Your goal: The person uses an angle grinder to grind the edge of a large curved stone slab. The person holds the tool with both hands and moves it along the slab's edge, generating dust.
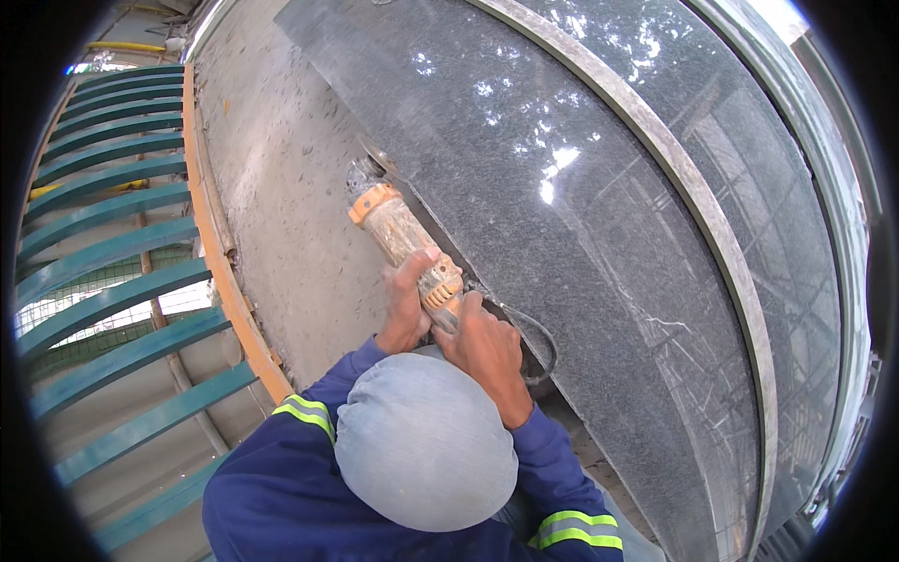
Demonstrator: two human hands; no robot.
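Note:
An angle grinder (398, 228), dusty with orange parts, is gripped in both my hands. My left hand (405, 304) wraps round the middle of its body, thumb on top. Farther back, my right hand (483, 347) closes round the rear end. The thin disc (377, 155) at the far end lies at the left edge of a dark, polished stone slab (524, 234); whether it touches the stone I cannot tell. Beside my right hand a dark cable (551, 345) loops over the slab's edge.
Left of the slab lies a dusty grey concrete floor (272, 159). An orange rail (211, 215) with teal bars (112, 239) runs along the far left. A pale stone strip (684, 178) crosses the slab's right side. Near me bulges a light blue cloth-covered knee (426, 445).

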